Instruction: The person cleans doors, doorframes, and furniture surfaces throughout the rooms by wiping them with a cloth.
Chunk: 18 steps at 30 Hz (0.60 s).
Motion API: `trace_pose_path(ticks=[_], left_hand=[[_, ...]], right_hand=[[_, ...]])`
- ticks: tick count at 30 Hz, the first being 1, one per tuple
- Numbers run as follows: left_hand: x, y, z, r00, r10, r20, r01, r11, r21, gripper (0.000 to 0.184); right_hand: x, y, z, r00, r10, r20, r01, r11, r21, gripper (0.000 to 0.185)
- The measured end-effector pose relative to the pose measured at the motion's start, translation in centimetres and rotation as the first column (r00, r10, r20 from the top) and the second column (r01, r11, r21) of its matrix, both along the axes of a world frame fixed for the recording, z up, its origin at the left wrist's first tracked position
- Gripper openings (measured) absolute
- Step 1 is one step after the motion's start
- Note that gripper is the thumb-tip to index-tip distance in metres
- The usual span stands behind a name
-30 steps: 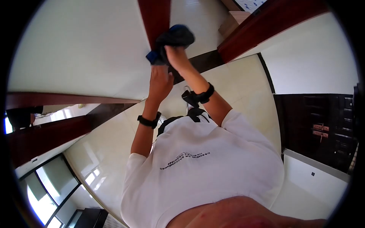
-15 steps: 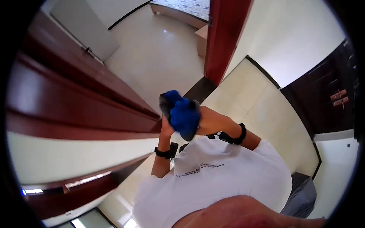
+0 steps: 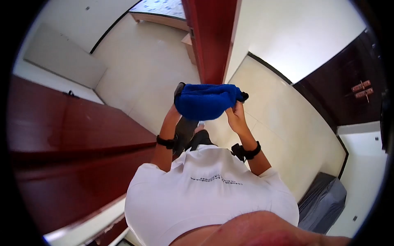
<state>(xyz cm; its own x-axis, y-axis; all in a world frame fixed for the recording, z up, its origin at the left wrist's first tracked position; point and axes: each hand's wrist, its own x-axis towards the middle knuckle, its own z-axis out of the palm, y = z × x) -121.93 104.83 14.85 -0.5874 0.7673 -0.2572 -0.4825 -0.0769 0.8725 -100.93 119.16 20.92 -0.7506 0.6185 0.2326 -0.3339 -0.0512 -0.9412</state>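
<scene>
A plush-looking blue cloth with dark patches at both ends is stretched sideways in front of my chest. My left hand grips its left end, the fingers mostly hidden behind the fabric. At the other end my right hand is closed on the lower right corner, with a small black bit of the cloth sticking out past it. Each of my wrists wears a black strap.
To the left stands a dark red door. A red door frame rises just ahead. Beyond it are a bed and a small wooden cabinet. A dark double door and a grey covered object are on the right.
The cloth has gone from bunched up between my hands to spread out wide. My hands have moved apart, and my view has turned so the doorway sits further left.
</scene>
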Motion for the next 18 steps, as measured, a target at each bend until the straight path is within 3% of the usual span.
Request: trace_pose_path(ticks=[2,3,4,6,8,9,10,11,12,13,14,15,16,17,18], left_hand=[[-2.7,3.4,0.1,0.999,-0.041,0.012,0.041,0.999,-0.024,0.042],[-4.1,4.9,0.1,0.998,-0.059,0.018,0.059,0.997,-0.040,0.042],[-5.6,6.5,0.2,0.997,-0.081,0.004,0.081,0.996,-0.042,0.041],[-9.2,10.2,0.9,0.992,-0.124,0.006,0.124,0.991,-0.049,0.041],[-13.1,14.0,1.0,0.913,-0.250,-0.324,0.302,0.945,0.122,0.045],[-15.9,16.6,1.3,0.909,-0.262,-0.325,0.317,0.940,0.128,0.045],[-18.8,18.9,1.3,0.867,-0.093,-0.489,0.209,0.959,0.189,0.046],[-20.6,20.4,1.0,0.782,0.077,-0.618,0.115,0.957,0.265,0.046],[-20.9,20.6,6.1,0.790,0.046,-0.611,0.191,0.929,0.317,0.049],[-20.8,22.2,10.1,0.959,0.026,-0.283,0.057,0.957,0.283,0.054],[-20.6,23.0,13.1,0.695,0.118,-0.710,0.023,0.982,0.186,0.060],[-22.6,24.8,14.4,0.380,0.141,-0.914,0.026,0.986,0.163,0.066],[-22.8,26.5,17.9,0.260,0.226,-0.939,0.103,0.960,0.260,0.066],[-22.7,28.2,21.9,0.137,0.326,-0.936,0.185,0.919,0.347,0.066],[-22.4,30.2,24.9,0.137,0.334,-0.933,0.185,0.916,0.355,0.066]], right_hand=[[-2.6,3.4,-1.2,0.989,-0.105,0.101,0.058,0.919,0.389,0.037],[-4.5,5.2,-2.2,0.974,-0.224,0.036,0.166,0.814,0.557,0.034],[-5.7,6.2,-1.9,0.967,-0.250,0.048,0.182,0.812,0.555,0.034],[-8.6,8.2,-0.9,0.960,-0.212,0.185,0.130,0.916,0.379,0.033],[-11.4,9.4,0.7,0.940,-0.311,0.138,0.251,0.908,0.337,0.035],[-13.1,10.3,2.7,0.920,-0.391,-0.036,0.373,0.843,0.387,0.037],[-14.5,11.3,5.1,0.869,-0.449,-0.207,0.494,0.765,0.413,0.040],[-15.4,12.6,6.9,0.859,-0.464,-0.217,0.507,0.707,0.494,0.041],[-16.6,13.9,10.2,0.857,-0.442,-0.263,0.508,0.643,0.573,0.036],[-18.1,15.3,13.2,0.836,-0.436,-0.334,0.543,0.567,0.619,0.033],[-19.1,15.5,14.3,0.812,-0.445,-0.378,0.582,0.562,0.588,0.028],[-20.1,16.5,16.0,0.817,-0.467,-0.338,0.564,0.526,0.637,0.022],[-21.5,18.0,17.3,0.778,-0.493,-0.389,0.592,0.372,0.715,0.016],[-22.1,19.2,17.9,0.814,-0.520,-0.260,0.477,0.341,0.810,0.019],[-22.7,20.3,18.4,0.825,-0.550,-0.130,0.351,0.317,0.881,0.021]])
